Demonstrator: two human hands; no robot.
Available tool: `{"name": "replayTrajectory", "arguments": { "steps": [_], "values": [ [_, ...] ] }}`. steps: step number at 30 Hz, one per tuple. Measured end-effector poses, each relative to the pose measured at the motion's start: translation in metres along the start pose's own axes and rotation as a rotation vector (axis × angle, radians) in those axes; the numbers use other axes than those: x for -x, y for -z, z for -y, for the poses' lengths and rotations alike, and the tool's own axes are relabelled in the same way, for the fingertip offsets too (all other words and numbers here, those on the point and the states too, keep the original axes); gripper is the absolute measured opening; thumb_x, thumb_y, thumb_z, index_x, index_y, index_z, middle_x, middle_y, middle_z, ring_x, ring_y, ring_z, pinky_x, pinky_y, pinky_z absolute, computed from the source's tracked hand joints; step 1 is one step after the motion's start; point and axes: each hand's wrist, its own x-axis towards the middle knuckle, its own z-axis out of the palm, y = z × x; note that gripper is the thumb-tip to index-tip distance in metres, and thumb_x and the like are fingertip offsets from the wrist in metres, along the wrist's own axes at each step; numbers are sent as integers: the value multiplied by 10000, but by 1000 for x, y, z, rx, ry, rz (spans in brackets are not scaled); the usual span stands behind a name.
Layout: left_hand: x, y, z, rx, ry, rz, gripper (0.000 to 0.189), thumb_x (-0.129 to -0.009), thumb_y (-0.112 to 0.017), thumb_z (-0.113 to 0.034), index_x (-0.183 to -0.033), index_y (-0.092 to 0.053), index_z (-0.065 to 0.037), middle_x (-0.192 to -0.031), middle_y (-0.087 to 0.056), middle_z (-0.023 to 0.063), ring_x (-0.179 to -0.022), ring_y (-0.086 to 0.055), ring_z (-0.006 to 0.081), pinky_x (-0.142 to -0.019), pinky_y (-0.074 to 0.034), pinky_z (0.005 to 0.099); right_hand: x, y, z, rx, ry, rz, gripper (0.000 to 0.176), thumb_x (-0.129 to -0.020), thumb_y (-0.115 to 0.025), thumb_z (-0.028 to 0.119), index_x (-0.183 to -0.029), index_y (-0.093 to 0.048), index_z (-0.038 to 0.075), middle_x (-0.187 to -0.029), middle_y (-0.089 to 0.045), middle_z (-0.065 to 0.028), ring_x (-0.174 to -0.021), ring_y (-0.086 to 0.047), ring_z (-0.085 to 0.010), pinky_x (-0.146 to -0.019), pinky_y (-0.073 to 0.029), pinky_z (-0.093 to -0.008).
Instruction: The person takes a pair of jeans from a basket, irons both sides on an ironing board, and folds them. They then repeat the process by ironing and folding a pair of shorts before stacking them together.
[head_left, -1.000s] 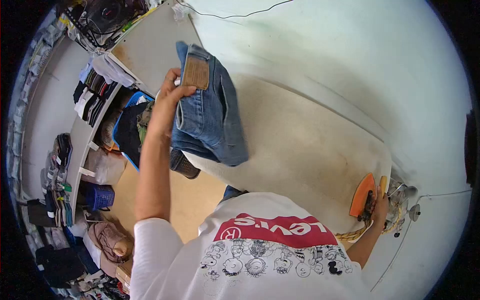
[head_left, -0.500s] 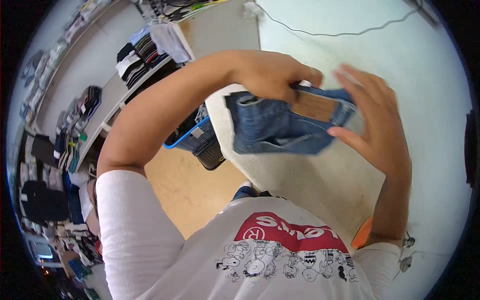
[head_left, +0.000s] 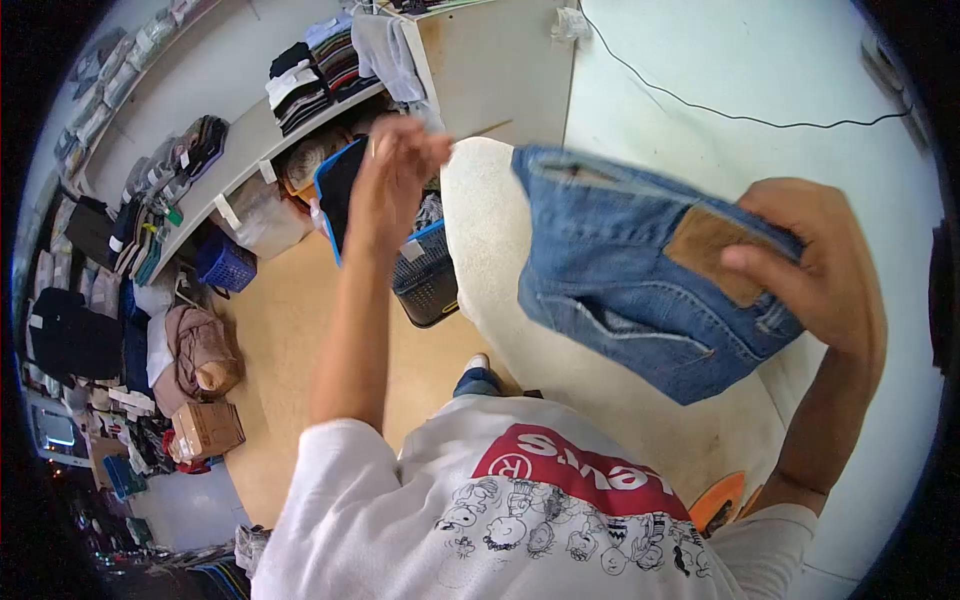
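Folded blue jeans [head_left: 610, 250] with a brown leather waistband patch [head_left: 725, 255] hang tilted above the pale tabletop. My right hand [head_left: 815, 265] grips them at the waistband's right end, thumb over the patch and fingers behind. A back pocket faces up, and the waistband's upper edge gapes slightly. To the left, away from the jeans, my left hand [head_left: 395, 180] is raised and a little blurred. Its fingers are loosely bent and apart, with nothing visible in them.
The pale table [head_left: 490, 210] has a rounded left edge. Beyond it, a dark basket with a blue rim [head_left: 425, 280] stands on the floor. Clothes stacks [head_left: 300, 85] line the left shelves. A cardboard box [head_left: 207, 430] and blue basket [head_left: 225, 262] are lower left. A cable [head_left: 700, 112] runs along the wall.
My left hand has let go of the jeans and swung left, away from them. My right hand has closed on the waistband, and the jeans are now nearer and tilted down to the right.
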Motion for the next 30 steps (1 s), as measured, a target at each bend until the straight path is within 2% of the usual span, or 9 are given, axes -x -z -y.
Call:
{"name": "replayTrajectory", "arguments": {
  "steps": [2,3,6,9,12,16,27,28,30],
  "values": [
    [59,45,81,161,176,-323,514,-1030,-318,-523,-1184,-562,-98,-1136,-622,88,-1039,-553,223,-996,-405,398,-2,5,-3,-102,-97,-142,243,-804,-731,229,-804,-641,3,-687,-601,-73,-629,-581,-162,-610,-461,-299],
    [89,42,116,-164,398,-478,643,-1004,-296,-611,-1328,-512,-99,-1280,-573,92,-1146,-522,235,-1018,-388,420,-7,8,-8,-100,-93,-137,243,-804,-731,229,-804,-641,3,-687,-601,-73,-629,-581,-162,-610,-461,-299],
    [144,8,164,281,603,-17,816,-911,-516,-636,-1526,-210,-195,-1496,-399,94,-1385,-346,283,-1100,-273,543,-34,9,-42,-324,-262,-185,250,-864,-696,243,-897,-655,-1,-743,-624,-18,-662,-589,-91,-632,-477,-232],
    [123,8,203,548,651,-189,588,-934,-651,-276,-1401,-300,-211,-1350,-523,62,-1207,-516,204,-1023,-392,462,-69,-26,-99,-577,-400,-204,269,-874,-702,239,-965,-653,-10,-782,-645,-21,-694,-600,-84,-672,-493,-220],
    [86,35,185,399,721,-434,532,-909,-672,-115,-1320,-344,-195,-1259,-572,14,-1095,-570,164,-971,-439,411,-95,-83,-171,-651,-538,-186,286,-885,-709,209,-1056,-651,-12,-904,-687,-40,-774,-627,-85,-715,-505,-223],
    [58,76,170,254,693,-520,573,-901,-685,-111,-1322,-307,-201,-986,-620,-40,-904,-583,105,-726,-444,326,-120,-138,-209,-736,-603,-105,304,-896,-702,189,-1110,-644,-19,-984,-700,-52,-835,-639,-92,-755,-506,-234],
    [-42,200,179,149,629,-573,566,-882,-675,-42,-1311,-320,-144,-924,-510,-5,-870,-550,113,-725,-474,299,-218,-255,-253,-856,-926,-41,339,-921,-666,249,-1166,-622,19,-1024,-677,-61,-927,-618,-140,-846,-470,-278],
    [-43,212,184,98,641,-545,542,-883,-669,-24,-1313,-359,-132,-1002,-591,27,-934,-580,163,-853,-479,327,-218,-266,-259,-883,-963,-29,341,-939,-638,243,-1193,-605,17,-1079,-668,-76,-989,-614,-154,-889,-468,-291],
    [-41,227,188,15,764,-516,539,-889,-668,-38,-1318,-355,-130,-998,-588,27,-925,-575,155,-838,-476,314,-211,-292,-269,-829,-1012,-19,349,-936,-645,250,-1194,-606,18,-1087,-667,-83,-1004,-611,-163,-895,-467,-302]
  ]
}}
